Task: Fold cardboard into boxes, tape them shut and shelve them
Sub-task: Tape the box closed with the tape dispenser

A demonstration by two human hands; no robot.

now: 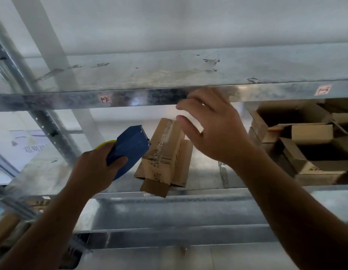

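One taped brown cardboard box (165, 152) lies on the galvanised metal shelf (200, 178), near its front edge. The left hand (95, 168) grips a blue tape dispenser (128, 149) beside the box; the right hand (212, 129) hovers above it, fingers spread and holding nothing.

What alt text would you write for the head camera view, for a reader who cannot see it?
A taped cardboard box lies on a metal shelf. The left hand grips a blue tape dispenser beside it; the right hand is open near it. Open boxes stand further right.
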